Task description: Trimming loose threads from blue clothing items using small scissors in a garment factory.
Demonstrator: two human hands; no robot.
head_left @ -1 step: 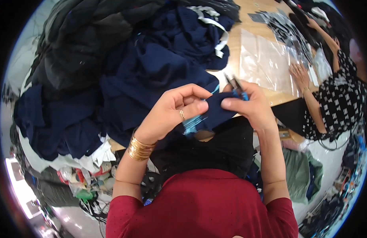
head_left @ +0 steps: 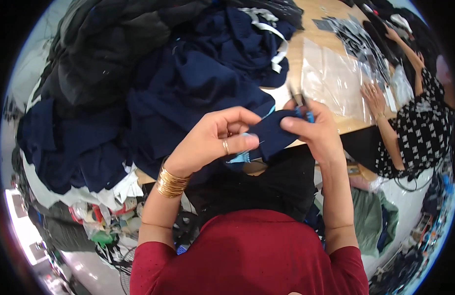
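A small piece of navy fabric [head_left: 278, 133] is stretched between my two hands, its turquoise-stitched edge [head_left: 241, 156] hanging by the left thumb. With thumb and curled fingers my left hand [head_left: 212, 135] grips the left end, the index finger raised a little apart. The thumb of my right hand [head_left: 313, 129] presses on the other end. Also in that hand is a pair of small thread snips [head_left: 301, 105] with dark blades and blue handles, pointing away from me. The fingers behind the fabric are hidden.
A large heap of navy garments [head_left: 203, 73] covers the table's left, with dark grey cloth [head_left: 104, 64] behind. Clear plastic bags [head_left: 330, 78] lie at right on the wooden table [head_left: 321, 10]. A co-worker's hand [head_left: 374, 98] rests beside them.
The fabric piece has tilted and come a little to the right with my right hand and the snips. My left thumb and index finger are slightly further apart.
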